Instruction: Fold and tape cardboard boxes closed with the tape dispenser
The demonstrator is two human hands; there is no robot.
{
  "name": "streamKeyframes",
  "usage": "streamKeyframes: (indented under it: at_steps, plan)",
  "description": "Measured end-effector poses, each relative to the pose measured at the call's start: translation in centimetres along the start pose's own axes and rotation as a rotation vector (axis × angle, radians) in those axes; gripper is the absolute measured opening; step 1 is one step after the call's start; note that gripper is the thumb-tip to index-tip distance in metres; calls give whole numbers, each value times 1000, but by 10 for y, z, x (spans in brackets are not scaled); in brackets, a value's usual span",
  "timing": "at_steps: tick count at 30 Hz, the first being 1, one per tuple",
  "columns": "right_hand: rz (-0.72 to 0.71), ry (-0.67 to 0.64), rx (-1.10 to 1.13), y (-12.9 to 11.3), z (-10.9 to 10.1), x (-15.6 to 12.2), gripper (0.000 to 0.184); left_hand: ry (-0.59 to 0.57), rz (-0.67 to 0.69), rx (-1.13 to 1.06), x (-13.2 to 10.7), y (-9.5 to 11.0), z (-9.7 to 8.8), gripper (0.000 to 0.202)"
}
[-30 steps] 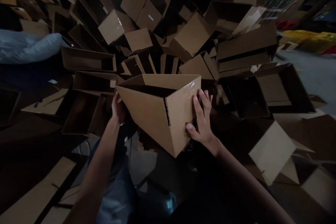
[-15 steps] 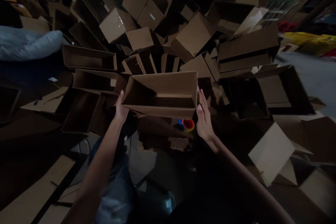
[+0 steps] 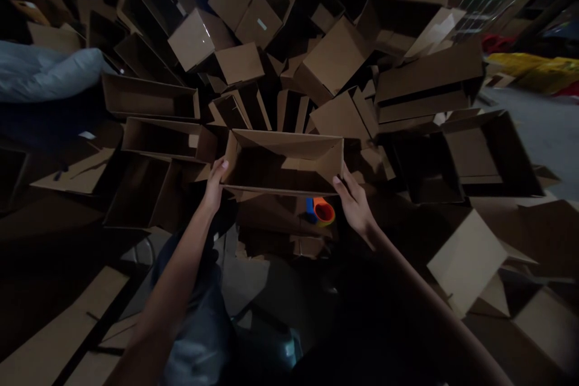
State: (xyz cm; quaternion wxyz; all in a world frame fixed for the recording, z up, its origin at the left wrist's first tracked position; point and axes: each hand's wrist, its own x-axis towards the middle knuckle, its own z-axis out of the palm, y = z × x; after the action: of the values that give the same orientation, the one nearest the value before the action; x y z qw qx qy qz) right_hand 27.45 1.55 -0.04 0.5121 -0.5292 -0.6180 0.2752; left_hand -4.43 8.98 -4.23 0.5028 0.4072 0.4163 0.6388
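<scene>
Between my two hands I hold an open brown cardboard box (image 3: 283, 163), its open side facing up toward me. My left hand (image 3: 215, 184) grips the box's left end wall. My right hand (image 3: 355, 202) holds the lower right corner, with the fingers along the rim. Just below the box, near my right hand, lies an orange and blue tape dispenser (image 3: 321, 212). The box's underside is hidden from this angle.
Several heaps of open and flattened cardboard boxes (image 3: 425, 81) surround my hands on all sides. A pale blue plastic sack (image 3: 45, 71) lies at the left. Yellow bags (image 3: 527, 71) and a grey floor (image 3: 534, 114) show at the upper right.
The box has turned from showing its taped bottom seam to showing its open inside. My hands now hold its ends, and the orange and blue tape dispenser has come into view below it.
</scene>
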Motion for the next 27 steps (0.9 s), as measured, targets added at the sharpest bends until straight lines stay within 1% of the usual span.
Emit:
streamKeyframes:
  at_steps: [6, 9, 13, 16, 21, 25, 27]
  plan:
    - [-106, -19, -143, 13, -3, 4, 57, 14, 33, -25, -3, 4, 3, 41]
    - [-132, -28, -210, 12, -4, 3, 59, -1, 56, -32, -3, 2, 4, 42]
    - [-171, 10, -250, 7, -6, 3, 59, 18, 103, -5, -3, -4, 6, 41]
    - [-192, 25, -242, 7, -6, 5, 58, 23, 90, 38, -6, -6, 10, 43]
    - [-227, 13, -222, 14, -7, 7, 60, 60, 64, 76, -7, -10, 19, 45]
    - [-226, 13, -222, 15, -8, 6, 61, 87, 45, 92, -3, -20, 20, 45]
    - [-227, 11, -226, 14, -8, 6, 60, 95, 14, 64, 1, -26, 19, 43]
